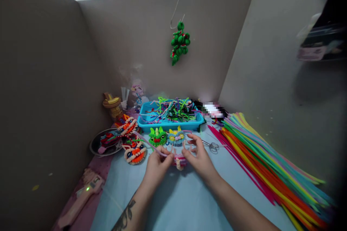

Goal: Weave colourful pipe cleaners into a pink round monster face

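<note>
Between my hands, above the blue table cover, is a small pink and cream piece of bent pipe cleaners (179, 163). My left hand (159, 160) pinches its left side with thumb and finger. A long pale lilac pipe cleaner (149, 143) runs from that grip up to the left. On the other side my right hand (199, 155) grips the piece, its index finger curved over the top. Just beyond my fingers lie a green pipe-cleaner animal face (158, 137) and a blue one with yellow eyes (176, 138). Scissors (213, 147) lie right of my right hand.
Behind stands a blue tray (143, 127) of tangled pipe-cleaner scraps. Orange and cream faces (135, 153) and a metal bowl (93, 148) sit at left, a pink glue gun (81, 200) nearer. Long coloured pipe cleaners (260, 158) spread at right. Grey panels (130, 32) enclose the table.
</note>
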The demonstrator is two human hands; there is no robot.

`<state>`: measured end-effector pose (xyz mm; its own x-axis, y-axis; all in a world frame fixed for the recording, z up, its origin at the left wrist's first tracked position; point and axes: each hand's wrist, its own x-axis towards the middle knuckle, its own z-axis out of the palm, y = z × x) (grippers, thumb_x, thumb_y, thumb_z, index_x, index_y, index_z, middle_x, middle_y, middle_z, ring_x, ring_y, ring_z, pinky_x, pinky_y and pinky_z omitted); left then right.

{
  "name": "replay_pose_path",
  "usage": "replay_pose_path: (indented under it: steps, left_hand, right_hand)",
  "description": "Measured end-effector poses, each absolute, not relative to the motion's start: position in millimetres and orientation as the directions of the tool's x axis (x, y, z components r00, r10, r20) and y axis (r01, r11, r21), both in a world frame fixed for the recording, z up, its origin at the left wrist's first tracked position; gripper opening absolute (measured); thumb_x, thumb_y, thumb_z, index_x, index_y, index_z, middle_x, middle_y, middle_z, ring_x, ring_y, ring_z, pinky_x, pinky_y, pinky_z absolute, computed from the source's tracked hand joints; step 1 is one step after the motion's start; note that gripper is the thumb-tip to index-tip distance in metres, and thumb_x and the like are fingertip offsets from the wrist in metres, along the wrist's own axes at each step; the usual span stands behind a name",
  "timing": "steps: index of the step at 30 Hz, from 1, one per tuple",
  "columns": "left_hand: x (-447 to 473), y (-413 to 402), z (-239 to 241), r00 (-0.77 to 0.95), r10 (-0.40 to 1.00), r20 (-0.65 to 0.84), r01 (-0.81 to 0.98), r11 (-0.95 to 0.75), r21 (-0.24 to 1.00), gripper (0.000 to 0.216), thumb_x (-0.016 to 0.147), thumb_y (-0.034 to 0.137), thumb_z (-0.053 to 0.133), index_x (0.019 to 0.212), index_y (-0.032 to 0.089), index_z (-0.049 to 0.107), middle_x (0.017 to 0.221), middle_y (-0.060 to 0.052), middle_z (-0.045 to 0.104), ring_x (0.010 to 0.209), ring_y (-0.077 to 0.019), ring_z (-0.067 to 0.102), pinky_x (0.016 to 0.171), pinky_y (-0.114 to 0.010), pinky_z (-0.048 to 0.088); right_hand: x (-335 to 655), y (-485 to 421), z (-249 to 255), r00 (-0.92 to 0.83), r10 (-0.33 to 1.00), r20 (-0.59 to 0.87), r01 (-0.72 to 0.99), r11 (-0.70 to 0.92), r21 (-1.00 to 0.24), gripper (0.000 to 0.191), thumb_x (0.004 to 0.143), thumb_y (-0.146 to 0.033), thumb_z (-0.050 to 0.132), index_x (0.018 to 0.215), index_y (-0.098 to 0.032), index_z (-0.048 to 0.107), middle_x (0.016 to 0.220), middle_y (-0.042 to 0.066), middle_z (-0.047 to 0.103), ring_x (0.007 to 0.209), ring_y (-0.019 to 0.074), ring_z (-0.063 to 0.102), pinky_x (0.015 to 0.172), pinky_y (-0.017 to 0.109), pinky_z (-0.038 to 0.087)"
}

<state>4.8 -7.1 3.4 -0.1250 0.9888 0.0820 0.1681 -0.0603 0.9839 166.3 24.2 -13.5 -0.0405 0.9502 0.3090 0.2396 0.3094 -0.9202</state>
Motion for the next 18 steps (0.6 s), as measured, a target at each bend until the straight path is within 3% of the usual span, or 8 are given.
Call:
replay_pose_path:
  steps: [2,6,10,14,18]
  left_hand:
    - [4.0,-6.7,2.4,-0.142,0.986,0.091,0.176,-0.066,0.982,0.024,0.071,0.036,0.065,0.065,0.018,0.051,0.055,0.002,0.057,0.052,-0.0130,0.052,0.051,-0.022,0.036]
    - [6.6,-7.3,-1.4,-0.134,0.980,0.147,0.183,-0.121,0.976,0.022,0.074,0.035,0.064,0.065,0.018,0.052,0.057,0.002,0.057,0.053,-0.0129,0.052,0.052,-0.022,0.036]
    - [10.4,-8.9,-3.3,-0.097,0.982,0.160,0.222,-0.136,0.965,0.019,0.074,0.031,0.063,0.065,0.018,0.053,0.059,0.002,0.058,0.055,-0.0130,0.053,0.053,-0.022,0.038]
    - [10.1,-9.5,-2.0,-0.087,0.984,0.158,0.261,-0.130,0.957,0.017,0.074,0.030,0.064,0.065,0.017,0.056,0.059,0.002,0.057,0.055,-0.0127,0.051,0.053,-0.022,0.036]
    - [8.2,-9.0,-0.6,-0.085,0.985,0.150,0.287,-0.120,0.951,0.017,0.073,0.030,0.064,0.065,0.017,0.056,0.059,0.001,0.057,0.056,-0.0131,0.051,0.054,-0.022,0.036]
  right_hand:
    - [166.9,27.2,-16.9,-0.089,0.959,0.268,0.231,0.281,-0.931,0.044,0.071,-0.036,0.066,0.112,-0.022,0.056,0.118,0.010,0.055,0.113,0.0268,0.052,0.093,0.043,0.043]
    - [164.1,28.2,-18.9,-0.183,0.964,0.194,0.166,0.224,-0.960,0.025,0.065,-0.039,0.074,0.081,-0.020,0.070,0.127,0.013,0.052,0.129,0.0330,0.039,0.102,0.050,0.035]
    - [162.2,26.2,-15.8,-0.285,0.940,0.187,0.082,0.219,-0.972,0.018,0.070,-0.039,0.072,0.065,-0.021,0.072,0.100,0.012,0.067,0.137,0.0319,0.028,0.105,0.055,0.029]
    - [162.6,26.3,-13.6,-0.257,0.952,0.167,0.110,0.201,-0.973,0.022,0.071,-0.037,0.072,0.056,-0.021,0.070,0.115,0.012,0.061,0.129,0.0325,0.041,0.103,0.051,0.033]
    - [162.1,28.6,-17.2,-0.232,0.961,0.148,0.112,0.178,-0.978,0.017,0.069,-0.034,0.073,0.059,-0.020,0.069,0.112,0.011,0.061,0.124,0.0307,0.047,0.100,0.048,0.038]
